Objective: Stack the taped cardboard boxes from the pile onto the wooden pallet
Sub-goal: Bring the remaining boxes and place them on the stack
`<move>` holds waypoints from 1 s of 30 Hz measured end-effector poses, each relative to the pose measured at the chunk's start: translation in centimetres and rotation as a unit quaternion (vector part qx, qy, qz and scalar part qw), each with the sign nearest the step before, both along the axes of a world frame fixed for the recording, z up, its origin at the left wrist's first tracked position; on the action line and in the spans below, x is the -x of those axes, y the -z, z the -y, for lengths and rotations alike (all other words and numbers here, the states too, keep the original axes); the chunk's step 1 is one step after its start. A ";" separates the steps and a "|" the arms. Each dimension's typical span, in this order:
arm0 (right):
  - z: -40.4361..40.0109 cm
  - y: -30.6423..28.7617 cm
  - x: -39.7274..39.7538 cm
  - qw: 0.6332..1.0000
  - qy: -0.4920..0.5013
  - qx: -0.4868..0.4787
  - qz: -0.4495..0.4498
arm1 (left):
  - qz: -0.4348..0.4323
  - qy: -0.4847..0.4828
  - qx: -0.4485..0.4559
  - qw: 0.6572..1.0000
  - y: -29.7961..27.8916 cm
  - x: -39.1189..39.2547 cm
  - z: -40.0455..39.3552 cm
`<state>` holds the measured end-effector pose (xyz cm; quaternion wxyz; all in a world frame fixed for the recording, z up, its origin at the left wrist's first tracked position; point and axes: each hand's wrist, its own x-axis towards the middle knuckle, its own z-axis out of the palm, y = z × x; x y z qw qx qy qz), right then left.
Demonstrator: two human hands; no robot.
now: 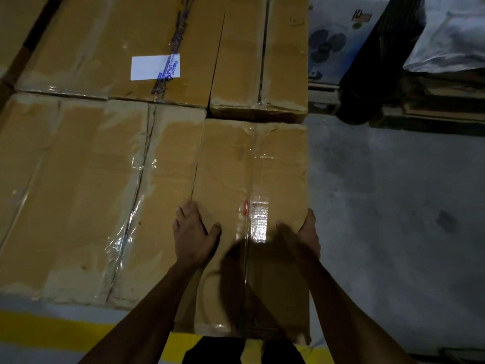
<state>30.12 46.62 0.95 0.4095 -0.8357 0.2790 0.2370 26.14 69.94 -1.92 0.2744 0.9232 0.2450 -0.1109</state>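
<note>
Item in hand: one taped cardboard box, brown, clear tape along its centre seam, lower centre of the frame, lying flush against the neighbouring boxes on its left and upper sides. Left hand: laid flat on the box top near its left edge, fingers straight, thumb spread toward the middle. Right hand: at the box's right edge, thumb on the top face, fingers wrapped over the edge and out of sight below. Adjoining stock: large box at centre left, wrinkled clear tape across its top; a box with a white label and blue printed tape at upper left; a narrower box at upper centre. All tops sit at about the same level; what carries them is hidden. Surroundings: grey concrete floor on the right; yellow floor line along the lower left; a white carton printed with a fan at upper right; a dark wrapped column beside it; a silver wrapped bundle in the upper right corner, resting on a wooden pallet.
</note>
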 end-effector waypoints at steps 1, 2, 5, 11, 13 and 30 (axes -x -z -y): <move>0.0 0.7 -0.6 1.000 -0.013 -0.009 0.005 | -0.019 0.028 -0.024 0.999 0.3 0.0 0.4; 0.1 1.3 -0.8 1.000 -0.024 -0.007 0.005 | -0.035 0.048 -0.046 0.997 0.6 0.1 0.6; 0.8 2.8 -1.1 0.999 -0.047 0.015 0.001 | -0.056 0.064 -0.070 0.994 1.2 0.3 0.8; 0.3 2.1 0.2 0.993 -0.090 0.077 -0.006 | -0.088 0.112 -0.089 0.986 0.8 0.4 -0.2; 0.0 1.1 2.3 0.984 -0.135 0.120 -0.009 | -0.098 0.135 -0.101 0.981 0.3 0.8 -0.7; 2.0 -0.8 17.3 0.873 -0.439 0.205 -0.060 | -0.154 0.250 -0.121 0.948 -2.3 16.9 -2.2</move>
